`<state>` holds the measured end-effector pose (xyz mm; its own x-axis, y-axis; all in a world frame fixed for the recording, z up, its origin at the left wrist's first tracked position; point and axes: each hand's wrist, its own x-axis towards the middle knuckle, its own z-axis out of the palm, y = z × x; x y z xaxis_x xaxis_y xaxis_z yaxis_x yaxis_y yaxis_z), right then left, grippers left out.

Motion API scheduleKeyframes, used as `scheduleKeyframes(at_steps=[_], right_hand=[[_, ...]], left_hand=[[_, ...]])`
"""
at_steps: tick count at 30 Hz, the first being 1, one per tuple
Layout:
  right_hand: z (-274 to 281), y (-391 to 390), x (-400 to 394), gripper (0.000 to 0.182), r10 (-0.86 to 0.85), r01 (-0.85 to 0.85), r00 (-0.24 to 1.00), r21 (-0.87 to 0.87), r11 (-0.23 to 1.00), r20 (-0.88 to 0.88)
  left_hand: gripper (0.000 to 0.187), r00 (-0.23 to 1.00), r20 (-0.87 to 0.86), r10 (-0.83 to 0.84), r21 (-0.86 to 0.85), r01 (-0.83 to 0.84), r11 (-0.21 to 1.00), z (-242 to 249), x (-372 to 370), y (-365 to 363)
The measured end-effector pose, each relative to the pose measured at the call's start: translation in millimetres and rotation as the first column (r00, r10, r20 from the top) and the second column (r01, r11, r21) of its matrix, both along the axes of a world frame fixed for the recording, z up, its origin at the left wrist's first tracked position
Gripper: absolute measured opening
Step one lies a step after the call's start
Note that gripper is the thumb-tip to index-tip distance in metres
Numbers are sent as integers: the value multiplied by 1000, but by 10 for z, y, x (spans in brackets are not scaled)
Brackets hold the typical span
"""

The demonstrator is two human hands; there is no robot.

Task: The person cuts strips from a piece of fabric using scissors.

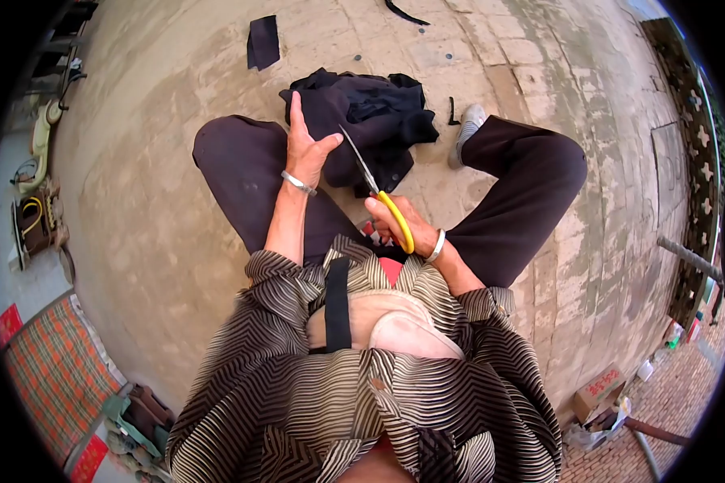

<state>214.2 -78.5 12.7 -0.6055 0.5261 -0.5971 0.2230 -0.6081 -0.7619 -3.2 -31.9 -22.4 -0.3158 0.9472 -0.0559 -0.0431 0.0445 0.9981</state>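
Observation:
My right hand point(401, 219) is wrapped round the yellow handles of a pair of scissors point(364, 167), held in front of my lap. Their metal blades point forward and to the left, nearly together. My left hand point(306, 151) is open, fingers stretched forward and thumb out to the side, close to the scissor tips. It overlaps the edge of a crumpled dark garment point(391, 105) heaped on the ground between my legs. Each wrist wears a silver bracelet.
A dark cloth scrap point(263, 43) and a black strip point(405, 13) lie on the paved ground ahead. A smaller black strip point(453, 111) lies by my shoe point(471, 129). A plaid cloth point(60, 370) is at the left, a cardboard box point(600, 392) at the lower right.

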Motion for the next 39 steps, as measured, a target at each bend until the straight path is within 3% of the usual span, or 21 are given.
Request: scheduleKeyframes(at_steps=[1,4,14,17,26,28,35,37,39], right_hand=[[-48,-11,2,44,1,-1,1000,-2,1000,0],[-123,-7,27,51,-49,9,974,-179,984,-223],[-26,47,33,47,-12,-1,987,-78,997,-162],[7,71,25,45,-43,24,981,-105,994,-189],[28,61,8,49,-21,29,984,42,999,-178],[51,86,-13,47,29,-24,997,65,998,-66],[-130,52,-14,44,11,-8,999,68,998,-40],[-91,34,-43,65,-4,-21,994,230,973,110],[-164,18,-28,66,0,-34,993,277,960,121]], left_hand=[[106,999,34,-16,18,16,1000,-13,-11,-5],[106,996,94,-11,36,7,999,44,14,-15],[105,996,57,-65,78,61,995,130,73,-63],[105,993,108,-41,71,34,997,128,75,-59],[104,995,94,25,74,-32,997,149,70,-45],[104,989,149,-2,54,-6,999,224,105,-53],[103,991,136,-10,85,-2,996,174,108,-53],[103,995,99,-4,90,-5,996,160,107,-44],[102,996,86,-2,86,-5,996,168,116,-45]])
